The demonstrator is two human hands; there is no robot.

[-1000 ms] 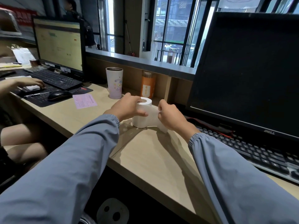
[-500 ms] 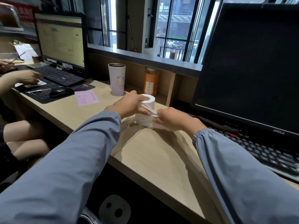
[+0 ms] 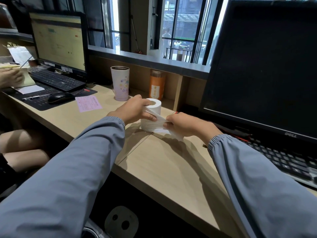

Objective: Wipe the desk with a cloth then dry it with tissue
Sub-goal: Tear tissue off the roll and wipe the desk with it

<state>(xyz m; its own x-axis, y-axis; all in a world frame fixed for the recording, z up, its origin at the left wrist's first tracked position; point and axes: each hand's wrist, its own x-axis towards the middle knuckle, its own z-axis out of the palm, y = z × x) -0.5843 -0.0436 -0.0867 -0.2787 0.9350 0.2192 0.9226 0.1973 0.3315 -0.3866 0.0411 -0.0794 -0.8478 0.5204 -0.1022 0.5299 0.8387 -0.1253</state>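
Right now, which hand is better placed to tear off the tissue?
The right hand: it already pinches the loose tissue strip, while the left hand steadies the tissue roll on the desk.

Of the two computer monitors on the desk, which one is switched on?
The smaller monitor at far left, showing a lit yellowish page. The large black monitor at right has a dark, blank screen.
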